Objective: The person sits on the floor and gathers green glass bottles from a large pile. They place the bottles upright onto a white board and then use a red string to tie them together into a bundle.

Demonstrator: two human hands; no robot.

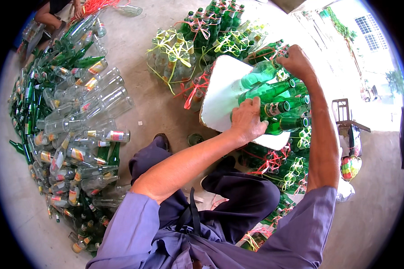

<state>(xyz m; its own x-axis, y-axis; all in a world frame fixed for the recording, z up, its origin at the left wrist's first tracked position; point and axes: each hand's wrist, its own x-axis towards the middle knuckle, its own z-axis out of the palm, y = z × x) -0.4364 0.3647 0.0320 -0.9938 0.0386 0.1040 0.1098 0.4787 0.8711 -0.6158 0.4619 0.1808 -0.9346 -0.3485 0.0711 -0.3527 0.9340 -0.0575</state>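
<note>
A white board (220, 107) holds several green glass bottles (267, 92) lying on their sides, necks pointing right. My left hand (249, 117) grips among the lower bottles, its fingers curled beside a labelled green bottle (274, 108). My right hand (294, 62), at the upper right of the board, is closed around the neck end of the topmost light-green bottle (256, 77); its fingertips are partly hidden.
Green and clear bottles tied with pink and yellow cord (202, 33) surround the board. Loose bottles (76, 112) heap on the concrete floor (143, 112) at left. Another person's leg (47, 18) shows top left. A metal frame (345, 116) and bags (351, 168) stand right.
</note>
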